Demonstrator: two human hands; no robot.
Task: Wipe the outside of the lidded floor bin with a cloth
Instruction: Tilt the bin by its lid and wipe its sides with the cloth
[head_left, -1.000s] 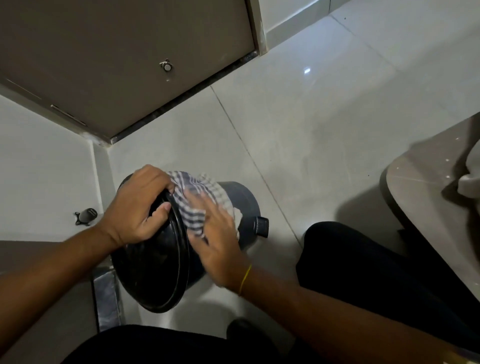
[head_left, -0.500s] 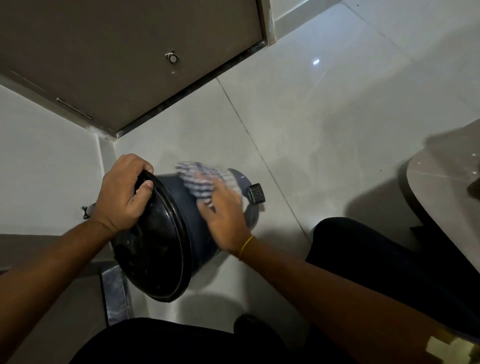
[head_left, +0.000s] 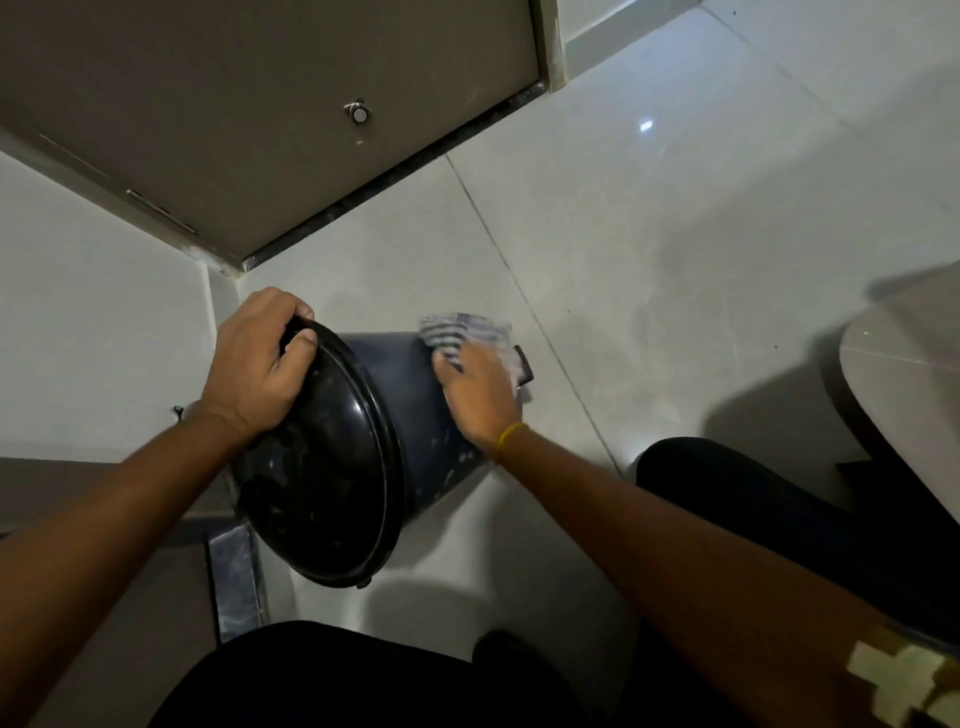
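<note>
A dark round floor bin (head_left: 405, 415) lies tilted on the tiled floor, its glossy black lid (head_left: 332, 483) facing me. My left hand (head_left: 257, 371) grips the upper rim of the lid. My right hand (head_left: 480, 395) presses a checked grey-and-white cloth (head_left: 460, 332) flat against the far end of the bin's side wall, near the base. The cloth is blurred by motion. A small black pedal (head_left: 524, 364) sticks out at the base, partly hidden by the hand and cloth.
A brown door (head_left: 260, 114) with a small stopper (head_left: 358, 111) stands behind the bin. A rounded table edge (head_left: 883, 395) is at the right. My dark-clothed legs (head_left: 769, 514) fill the bottom and right. A metal strip (head_left: 236, 582) runs beside the bin at lower left.
My right hand has slid the cloth along the bin's side away from the lid toward the base. My left hand has kept its hold on the lid rim.
</note>
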